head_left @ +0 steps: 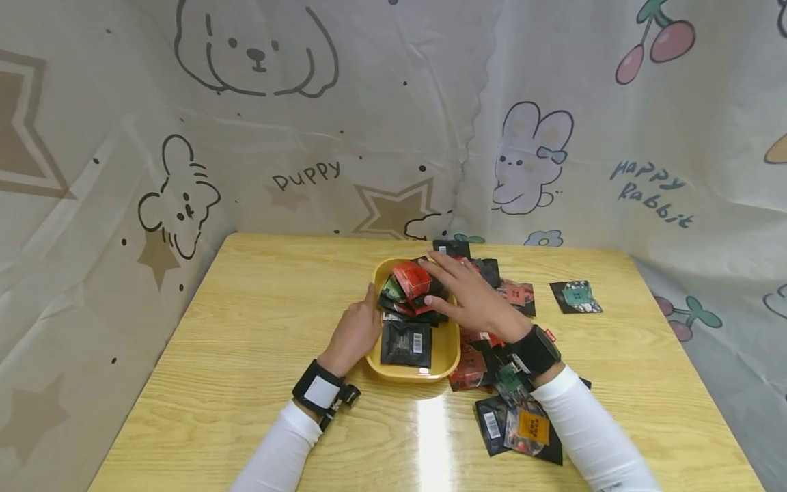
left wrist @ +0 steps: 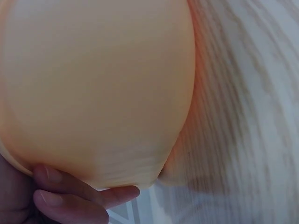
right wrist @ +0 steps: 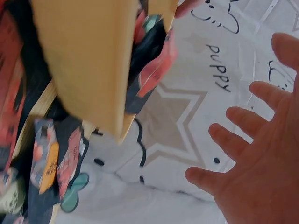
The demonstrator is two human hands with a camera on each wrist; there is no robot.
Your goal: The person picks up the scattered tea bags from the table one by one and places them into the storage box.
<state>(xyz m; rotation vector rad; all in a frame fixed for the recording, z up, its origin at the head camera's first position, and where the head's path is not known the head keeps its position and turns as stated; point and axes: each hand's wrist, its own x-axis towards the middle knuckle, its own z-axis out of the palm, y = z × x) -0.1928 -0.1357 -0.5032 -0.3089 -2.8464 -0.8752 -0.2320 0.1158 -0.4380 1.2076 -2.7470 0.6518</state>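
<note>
The yellow tray [head_left: 445, 345] sits on the counter [head_left: 264, 321], its long axis running away from the person and its narrow ends facing near and far. Its far part carries a heap topped by a tilted red packet [head_left: 412, 279]; a black packet [head_left: 402, 344] lies flat at the near end, barcode up. The left hand [head_left: 352, 336] has bent fingers on the tray's left rim, a fairly closed grip that seems meant to steady the lightweight tray; its thumb is hard to make out. The right hand [head_left: 476, 301] spreads over the heap from the right, its grip wide and empty, perhaps evening the heap; whether the fingertips touch is unclear. Loose packets [head_left: 471, 369] crowd the tray's right side, presumably for a short reach, while a green-labelled packet [head_left: 578, 296] lies apart, farther right.
</note>
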